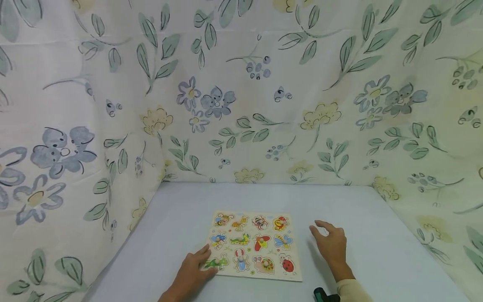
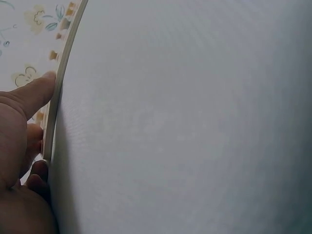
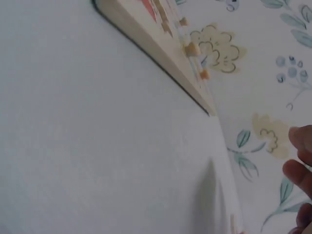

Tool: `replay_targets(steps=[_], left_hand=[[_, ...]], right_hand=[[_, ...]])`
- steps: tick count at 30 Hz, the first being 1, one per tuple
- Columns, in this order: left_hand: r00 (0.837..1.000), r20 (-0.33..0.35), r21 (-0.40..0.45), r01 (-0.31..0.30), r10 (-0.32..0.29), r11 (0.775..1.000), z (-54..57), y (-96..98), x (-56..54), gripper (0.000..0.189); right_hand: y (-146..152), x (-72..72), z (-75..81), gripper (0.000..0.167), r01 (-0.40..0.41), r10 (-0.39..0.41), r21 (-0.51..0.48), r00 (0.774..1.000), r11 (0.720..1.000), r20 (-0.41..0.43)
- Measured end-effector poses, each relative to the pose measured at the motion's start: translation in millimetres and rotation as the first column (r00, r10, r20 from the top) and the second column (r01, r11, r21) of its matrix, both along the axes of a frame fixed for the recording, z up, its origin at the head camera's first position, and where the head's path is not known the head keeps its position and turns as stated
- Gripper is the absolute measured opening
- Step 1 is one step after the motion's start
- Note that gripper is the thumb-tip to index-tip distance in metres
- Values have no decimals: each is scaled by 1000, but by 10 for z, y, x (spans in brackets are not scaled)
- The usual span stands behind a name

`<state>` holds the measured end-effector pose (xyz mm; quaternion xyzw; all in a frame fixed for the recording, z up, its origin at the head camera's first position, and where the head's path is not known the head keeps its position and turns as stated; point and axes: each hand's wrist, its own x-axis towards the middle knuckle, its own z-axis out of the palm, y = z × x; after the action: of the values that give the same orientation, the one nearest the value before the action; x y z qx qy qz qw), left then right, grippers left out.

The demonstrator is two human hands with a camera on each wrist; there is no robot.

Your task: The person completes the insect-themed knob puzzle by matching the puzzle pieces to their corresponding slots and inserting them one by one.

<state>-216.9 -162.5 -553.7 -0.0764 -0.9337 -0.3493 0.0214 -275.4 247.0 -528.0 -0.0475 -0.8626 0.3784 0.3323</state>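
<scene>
A wooden peg puzzle board [image 1: 247, 250] lies flat on the table, bearing several colourful insect pieces with small knobs. The green grasshopper piece [image 1: 216, 262] is at its near left corner, the red ladybug piece [image 1: 288, 265] at its near right. My left hand [image 1: 192, 268] holds the board by that left corner, thumb along the front edge and fingers by the left side. In the left wrist view the thumb [image 2: 39, 92] meets the board's edge [image 2: 63, 73]. Right of the board, my right hand [image 1: 332, 247] hovers with bent fingers and nothing between them.
The white table [image 1: 181, 205] reaches back to a floral cloth [image 1: 241, 138], which also hangs along both sides. A dark strap-like device [image 1: 324, 295] shows at the right wrist, beside a pale sleeve [image 1: 351, 290].
</scene>
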Motion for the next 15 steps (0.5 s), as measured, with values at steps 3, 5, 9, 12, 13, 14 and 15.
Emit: replay_targets(steps=[3,5,9,12,13,14,15], left_hand=[[1000,-2,-10,-12,12,1000,-13,-40,19,70],[1000,6,-3,-10,10,1000,-23,-42,15,70],[1000,23,20,-12,11,1000,-14,-16,-7,70],[999,28,19,-15,15,1000,7,-7,0,70],[1000,29,21,-14,13,1000,13,-6,6,70],[999,31,23,-12,11,1000,17,-5,10,70],[999,31,23,-11,10,1000,21,-3,15,70]], right_hand=[[82,-33,-39,28,5,-4,-22,999,1000,50],[156,-50,-58,29,20,-18,-28,997,999,76],[317,-111,-83,29,42,-39,-28,994,999,104],[408,-150,-119,29,51,-47,-31,991,998,129],[431,-150,-130,29,56,-51,-36,989,998,140],[450,-150,-142,29,61,-54,-43,987,997,149],[468,-144,-152,29,64,-56,-46,986,997,155]])
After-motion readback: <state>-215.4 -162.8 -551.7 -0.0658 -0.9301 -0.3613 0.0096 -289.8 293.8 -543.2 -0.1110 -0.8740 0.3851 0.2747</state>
